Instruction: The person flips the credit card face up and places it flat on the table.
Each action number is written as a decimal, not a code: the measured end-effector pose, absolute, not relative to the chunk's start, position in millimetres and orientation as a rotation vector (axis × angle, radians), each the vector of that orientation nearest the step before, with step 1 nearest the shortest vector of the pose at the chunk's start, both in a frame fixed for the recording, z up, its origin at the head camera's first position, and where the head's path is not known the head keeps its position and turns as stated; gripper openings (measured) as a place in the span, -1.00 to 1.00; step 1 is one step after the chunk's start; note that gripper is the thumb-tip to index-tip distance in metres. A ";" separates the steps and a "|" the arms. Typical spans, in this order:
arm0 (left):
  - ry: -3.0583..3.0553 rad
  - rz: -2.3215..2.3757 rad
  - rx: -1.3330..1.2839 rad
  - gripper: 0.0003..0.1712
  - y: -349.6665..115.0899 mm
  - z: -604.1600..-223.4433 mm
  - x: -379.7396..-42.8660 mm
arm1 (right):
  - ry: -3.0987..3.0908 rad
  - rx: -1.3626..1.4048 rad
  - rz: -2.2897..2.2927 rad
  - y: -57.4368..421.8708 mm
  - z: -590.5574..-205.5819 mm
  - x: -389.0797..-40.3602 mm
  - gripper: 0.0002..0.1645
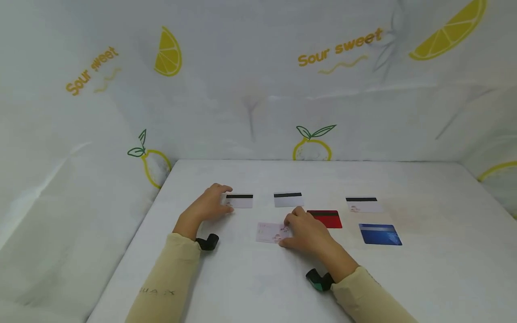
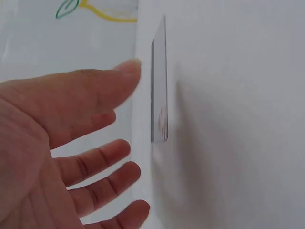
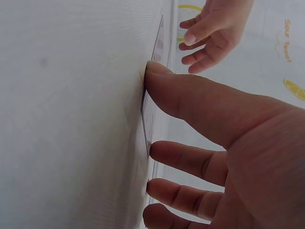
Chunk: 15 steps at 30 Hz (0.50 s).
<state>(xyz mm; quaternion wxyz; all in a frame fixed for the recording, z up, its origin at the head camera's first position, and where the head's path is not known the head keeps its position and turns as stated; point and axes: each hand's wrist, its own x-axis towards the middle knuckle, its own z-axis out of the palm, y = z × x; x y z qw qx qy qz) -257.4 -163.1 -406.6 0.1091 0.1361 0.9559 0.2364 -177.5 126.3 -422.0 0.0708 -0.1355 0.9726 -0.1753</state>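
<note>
In the head view my right hand [image 1: 307, 231] grips a pale card with pinkish print [image 1: 267, 232] by its right end, thumb at the near edge and index finger at the far edge. The right wrist view shows my thumb and index fingertip on that card's edge [image 3: 148, 121], low at the tabletop. My left hand [image 1: 211, 202] hovers around the left end of a white card with a black stripe [image 1: 242, 202]. From the left wrist, the thumb [image 2: 105, 86] and spread fingers stand apart from this card [image 2: 160, 86].
Another white striped card [image 1: 288, 200] lies at the back middle. A red card [image 1: 329, 220] is partly behind my right hand. Farther right lie a third white striped card [image 1: 365, 205] and a blue card [image 1: 379, 234]. Lemon-printed white sheeting [image 1: 218, 112] surrounds the white table [image 1: 250, 282].
</note>
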 end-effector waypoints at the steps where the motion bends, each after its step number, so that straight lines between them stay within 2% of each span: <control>1: 2.804 0.691 0.391 -0.28 -165.6 -406.4 -261.5 | 2.927 -0.407 -0.528 125.8 -422.1 -178.1 -0.49; 6: 2.756 0.664 0.389 -0.29 -175.0 -408.1 -275.3 | 2.926 -0.379 -0.530 123.9 -422.0 -179.8 -0.47; 15: 2.740 0.677 0.434 -0.45 -176.5 -415.7 -286.7 | 2.927 -0.393 -0.472 124.2 -416.4 -181.1 -0.49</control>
